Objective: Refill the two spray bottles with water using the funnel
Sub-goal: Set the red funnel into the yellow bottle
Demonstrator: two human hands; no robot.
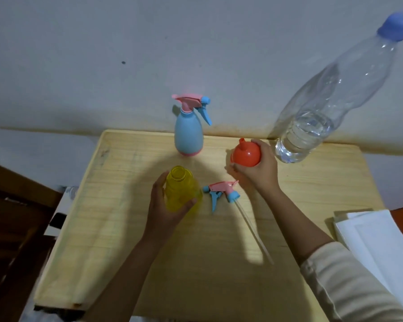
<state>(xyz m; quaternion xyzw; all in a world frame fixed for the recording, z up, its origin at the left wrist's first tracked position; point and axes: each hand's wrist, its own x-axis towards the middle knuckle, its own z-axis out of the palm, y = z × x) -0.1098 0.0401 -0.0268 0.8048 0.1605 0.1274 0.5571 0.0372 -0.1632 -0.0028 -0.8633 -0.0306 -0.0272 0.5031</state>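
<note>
The orange funnel [246, 152], light, rigid and probably slick, sits spout-up under your right hand [258, 169], fingers curled around its bowl, just beyond the open yellow spray bottle [180, 190] your left hand [166, 205] wraps; grip by the rim.

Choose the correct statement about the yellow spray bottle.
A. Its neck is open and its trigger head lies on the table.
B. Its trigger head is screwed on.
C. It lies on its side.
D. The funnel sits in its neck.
A: the yellow spray bottle stands open-necked in the left hand, and the trigger head lies beside it on the table.
</note>
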